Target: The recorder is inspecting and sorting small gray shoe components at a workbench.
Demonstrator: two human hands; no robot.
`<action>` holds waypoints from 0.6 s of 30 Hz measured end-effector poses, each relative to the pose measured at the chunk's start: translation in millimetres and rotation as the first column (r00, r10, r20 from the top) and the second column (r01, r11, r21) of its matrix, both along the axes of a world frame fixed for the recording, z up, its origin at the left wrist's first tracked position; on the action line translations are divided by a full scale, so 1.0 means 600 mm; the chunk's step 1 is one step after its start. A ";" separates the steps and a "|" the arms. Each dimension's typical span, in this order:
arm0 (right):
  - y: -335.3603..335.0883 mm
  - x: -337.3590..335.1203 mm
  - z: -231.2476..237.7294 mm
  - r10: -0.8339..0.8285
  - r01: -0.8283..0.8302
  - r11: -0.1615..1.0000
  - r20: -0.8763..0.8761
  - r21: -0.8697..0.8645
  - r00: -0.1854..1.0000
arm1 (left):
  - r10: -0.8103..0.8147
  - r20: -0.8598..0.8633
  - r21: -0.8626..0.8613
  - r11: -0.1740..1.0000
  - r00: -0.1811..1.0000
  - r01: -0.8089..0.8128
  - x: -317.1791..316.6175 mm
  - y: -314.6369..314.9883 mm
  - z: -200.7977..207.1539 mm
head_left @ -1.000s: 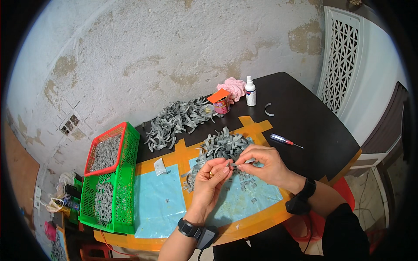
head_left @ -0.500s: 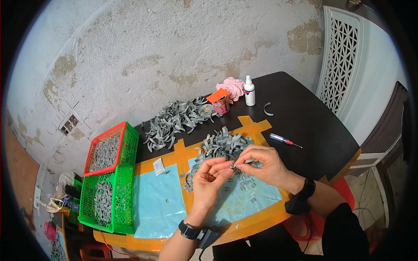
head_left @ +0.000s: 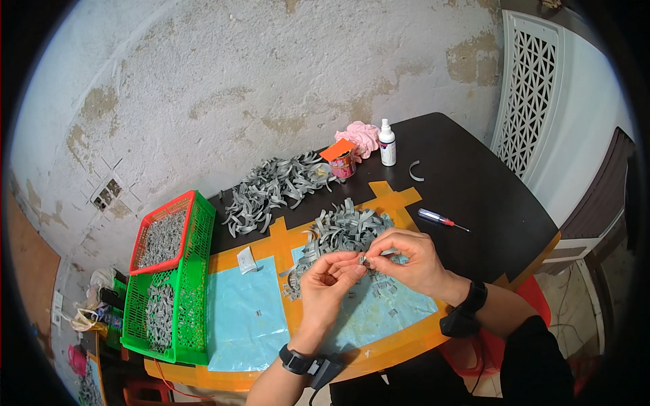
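Note:
Just in front of a heap of grey curved strips (head_left: 349, 229), my two hands meet fingertip to fingertip. A small grey piece (head_left: 363, 261) is pinched between them, too small to tell its exact kind. My left hand (head_left: 327, 284) is closed with thumb and index finger on its left side. My right hand (head_left: 409, 260) grips it from the right, thumb against index finger. Beneath the hands lies a light blue plastic sheet (head_left: 399, 312), with several small grey pieces (head_left: 384, 285) scattered on it beside the heap.
At left, a green basket (head_left: 193, 298) and a red basket (head_left: 162, 265) hold small grey pieces. Behind the hands are another pile of grey strips (head_left: 277, 189), an orange-topped can (head_left: 342, 164), pink cloth (head_left: 359, 139), a white spray bottle (head_left: 387, 145) and a screwdriver (head_left: 437, 217).
Both hands stay at the same spot. My fingertips have drawn slightly closer together around the small grey piece.

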State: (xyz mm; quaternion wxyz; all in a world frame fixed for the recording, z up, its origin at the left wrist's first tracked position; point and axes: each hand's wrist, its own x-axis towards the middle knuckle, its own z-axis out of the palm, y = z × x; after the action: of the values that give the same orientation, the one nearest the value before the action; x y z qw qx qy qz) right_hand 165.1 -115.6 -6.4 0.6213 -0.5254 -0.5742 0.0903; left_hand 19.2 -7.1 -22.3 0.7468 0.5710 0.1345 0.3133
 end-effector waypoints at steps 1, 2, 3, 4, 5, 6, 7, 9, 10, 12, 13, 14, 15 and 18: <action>-0.001 0.001 0.000 0.012 -0.012 1.000 0.012 -0.007 1.000 | 0.029 -0.009 0.006 1.000 1.000 -0.029 0.000 -0.001 0.000; -0.001 0.001 0.000 0.025 -0.024 0.999 0.030 -0.035 0.999 | 0.003 0.006 0.009 1.000 1.000 -0.003 0.001 -0.001 -0.001; -0.002 0.002 -0.001 0.025 -0.024 1.000 0.025 -0.014 0.999 | 0.011 0.020 0.014 1.000 1.000 -0.011 0.001 -0.002 -0.001; -0.003 0.002 -0.002 0.032 -0.031 0.999 0.044 -0.030 0.999 | 0.038 0.040 0.020 0.999 0.998 -0.039 0.001 -0.002 -0.001; -0.003 0.003 -0.003 0.044 -0.039 0.997 0.079 -0.062 0.996 | 0.019 0.033 0.019 1.000 0.999 -0.019 0.000 -0.002 -0.001; -0.002 0.005 -0.005 0.040 -0.037 0.998 0.065 -0.047 0.997 | 0.009 0.038 0.021 1.000 0.999 -0.010 0.000 -0.001 -0.002; 0.002 0.008 -0.006 0.050 -0.048 0.998 0.083 -0.028 0.995 | 0.017 0.056 0.024 1.000 0.998 -0.018 -0.001 0.000 -0.001; 0.006 0.014 -0.010 0.059 -0.059 0.998 0.102 -0.009 0.993 | 0.002 0.024 0.059 0.998 1.000 -0.004 -0.002 0.002 -0.002; 0.008 0.017 -0.011 0.122 -0.124 0.990 -0.027 -0.068 0.992 | 0.029 -0.004 0.094 0.995 1.000 -0.029 -0.002 0.004 -0.003; 0.009 0.024 -0.014 0.174 -0.193 0.974 -0.158 -0.118 0.972 | -0.010 -0.033 0.111 0.994 0.999 0.014 -0.004 0.008 -0.003; 0.007 0.026 -0.015 0.217 -0.299 0.938 -0.374 -0.174 0.901 | 0.006 -0.092 0.128 0.992 0.996 0.006 -0.005 0.010 -0.004; 0.005 0.028 -0.016 0.268 -0.431 0.885 -0.566 -0.175 0.780 | -0.025 -0.068 0.127 0.991 0.997 0.034 -0.006 0.012 -0.004; 0.004 0.028 -0.016 0.230 -0.410 0.889 -0.574 -0.205 0.786 | -0.058 -0.112 0.121 0.990 0.992 0.071 -0.007 0.014 -0.004; 0.005 0.027 -0.015 0.277 -0.464 0.859 -0.566 -0.215 0.776 | -0.072 -0.152 0.105 0.990 0.986 0.089 -0.007 0.013 -0.007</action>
State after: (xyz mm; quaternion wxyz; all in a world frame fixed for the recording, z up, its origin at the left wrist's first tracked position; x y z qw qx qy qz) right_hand 181.1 -112.6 -15.5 0.6198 -0.4558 -0.4547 0.4488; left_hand 14.9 0.5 -26.3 0.7136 0.6386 0.1486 0.2468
